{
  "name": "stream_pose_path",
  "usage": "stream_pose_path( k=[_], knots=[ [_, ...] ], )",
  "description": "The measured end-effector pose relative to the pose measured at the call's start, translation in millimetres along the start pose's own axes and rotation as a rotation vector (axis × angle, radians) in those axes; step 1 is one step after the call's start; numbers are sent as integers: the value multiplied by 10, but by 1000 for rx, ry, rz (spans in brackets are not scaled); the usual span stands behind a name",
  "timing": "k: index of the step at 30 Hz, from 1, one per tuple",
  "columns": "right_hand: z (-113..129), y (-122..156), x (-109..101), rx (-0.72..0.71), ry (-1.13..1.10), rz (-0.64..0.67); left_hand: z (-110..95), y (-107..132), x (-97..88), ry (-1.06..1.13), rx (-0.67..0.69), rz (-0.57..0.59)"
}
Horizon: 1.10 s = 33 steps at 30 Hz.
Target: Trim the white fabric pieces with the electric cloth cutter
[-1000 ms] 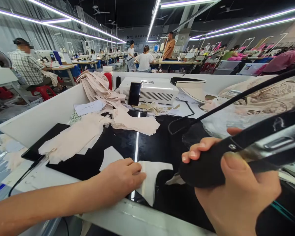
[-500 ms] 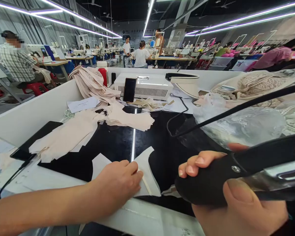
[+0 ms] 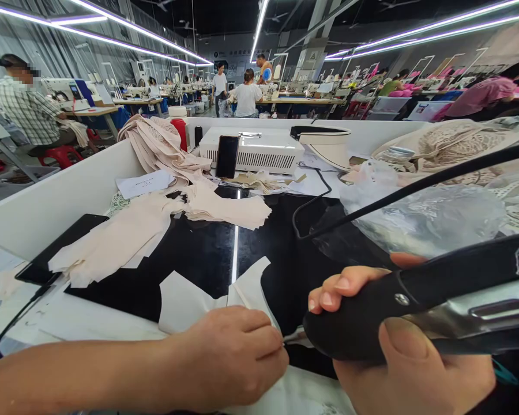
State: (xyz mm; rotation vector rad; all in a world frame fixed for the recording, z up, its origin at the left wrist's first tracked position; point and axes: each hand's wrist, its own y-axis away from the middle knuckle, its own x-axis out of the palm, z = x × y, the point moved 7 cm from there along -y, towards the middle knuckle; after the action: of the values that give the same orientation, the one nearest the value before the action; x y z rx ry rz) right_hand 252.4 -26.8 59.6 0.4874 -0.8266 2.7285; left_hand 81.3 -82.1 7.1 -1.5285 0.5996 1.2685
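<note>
My left hand [image 3: 242,354] is closed, its fingertips pressed together at the lower right edge of a white, curved piece of fabric or paper [image 3: 184,300]. What those fingers pinch is hidden. The piece lies on a glossy black board [image 3: 211,248]. My right hand [image 3: 419,357] is wrapped round a thick black corded hand tool [image 3: 354,323], which has a slotted metal part along its side. A slim metal tip [image 3: 294,336] shows between this tool and my left fingertips; I cannot tell what it belongs to.
Beige cut fabric pieces [image 3: 108,242] lie at left, with more cloth behind. A white vented box [image 3: 251,151] and a phone [image 3: 227,157] stand at the back. A black cable [image 3: 415,193] crosses on the right before a plastic bag [image 3: 428,213]. People sit at sewing machines beyond.
My left hand has slid right and towards me along the white piece, uncovering its middle and covering the narrow strip seen earlier. The right hand with the tool has shifted slightly left.
</note>
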Motion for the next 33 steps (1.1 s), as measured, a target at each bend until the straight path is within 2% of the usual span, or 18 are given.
stream_pose_path(
  k=[3,9,16,19,25,33],
  knots=[
    [-23,24,-7,-33,-24,-22,-34,-42,63,55,42,-61],
    [-34,53,21,-48,-27,-42,64,11,303,-20,63,-3],
    [-47,70,21,-25,-23,-38,161,90,132,9,15,-155],
    [-40,75,-20,-19,-39,-40,170,108,134,40,-7,-163],
    [-19,-5,-97,108,-27,34,156,97,158,64,-16,-110],
    [-97,17,-134,77,-48,17,156,81,51,64,-48,-128]
  ],
)
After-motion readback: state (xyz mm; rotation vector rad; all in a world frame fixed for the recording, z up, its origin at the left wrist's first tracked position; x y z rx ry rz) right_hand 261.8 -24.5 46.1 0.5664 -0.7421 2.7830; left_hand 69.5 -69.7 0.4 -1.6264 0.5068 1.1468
